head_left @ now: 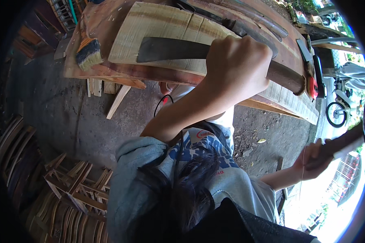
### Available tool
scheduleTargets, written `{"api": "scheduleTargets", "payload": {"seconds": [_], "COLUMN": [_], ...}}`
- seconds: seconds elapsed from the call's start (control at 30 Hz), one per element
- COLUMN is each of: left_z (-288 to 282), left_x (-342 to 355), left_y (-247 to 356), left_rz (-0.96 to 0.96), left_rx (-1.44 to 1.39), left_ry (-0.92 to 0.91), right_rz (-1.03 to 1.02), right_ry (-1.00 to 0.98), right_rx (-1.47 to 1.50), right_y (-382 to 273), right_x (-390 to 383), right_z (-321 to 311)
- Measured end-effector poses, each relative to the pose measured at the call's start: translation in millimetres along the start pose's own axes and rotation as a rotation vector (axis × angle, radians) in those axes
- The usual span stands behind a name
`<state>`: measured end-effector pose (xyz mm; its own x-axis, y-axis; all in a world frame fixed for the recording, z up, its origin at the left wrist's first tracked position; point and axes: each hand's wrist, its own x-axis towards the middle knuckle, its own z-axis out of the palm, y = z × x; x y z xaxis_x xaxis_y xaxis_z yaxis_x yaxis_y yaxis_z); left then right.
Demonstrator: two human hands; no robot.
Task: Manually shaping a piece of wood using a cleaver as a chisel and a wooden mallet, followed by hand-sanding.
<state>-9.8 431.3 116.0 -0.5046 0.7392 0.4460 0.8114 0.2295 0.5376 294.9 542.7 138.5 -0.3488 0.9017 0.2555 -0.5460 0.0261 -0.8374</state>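
Note:
My left hand (239,67) is closed around a broad, flat-bladed chisel (170,49) with a round wooden handle (288,77). Its dark blade points left over a pale wooden board (158,24) on the workbench; I cannot tell whether the edge touches the wood. Out to the right, my right hand (312,160) grips a thick, dark-handled tool (338,148). That tool's far end runs into the picture's dark rim, so its kind is unclear. A dark metal tool (235,27) lies partly behind my left fist.
A paintbrush (89,52) lies at the workbench's (99,22) left edge. Farther back is a wooden-handled tool (267,20); a red and black object (313,87) sits at the right end. Wooden frames (81,190) stand lower left, and a motorbike (340,105) is parked right.

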Motion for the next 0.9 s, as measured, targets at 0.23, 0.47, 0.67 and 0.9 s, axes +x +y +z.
{"api": "scheduleTargets", "payload": {"seconds": [0.23, 0.47, 0.67, 0.9], "left_z": [-3.4, -9.9, -39.5, 25.6], "left_x": [1.8, 9.3, 11.2, 22.9], "left_y": [-24.3, -23.8, -25.9, 70.2], "left_rz": [0.009, 0.112, -0.078, 0.404], "left_rx": [0.017, 0.076, 0.220, -0.092], "left_ry": [0.072, 0.192, 0.192, -0.034], "right_rz": [0.234, -0.057, 0.319, 0.224], "right_ry": [-0.183, -0.031, -0.211, 0.166], "right_rx": [-0.685, -0.514, -0.378, -0.271], "right_y": [75.6, 84.3, 92.8, 73.0], "right_x": [-45.1, -43.4, -38.3, -32.4], "right_z": [93.2, 69.3, 55.5, 23.9]}}
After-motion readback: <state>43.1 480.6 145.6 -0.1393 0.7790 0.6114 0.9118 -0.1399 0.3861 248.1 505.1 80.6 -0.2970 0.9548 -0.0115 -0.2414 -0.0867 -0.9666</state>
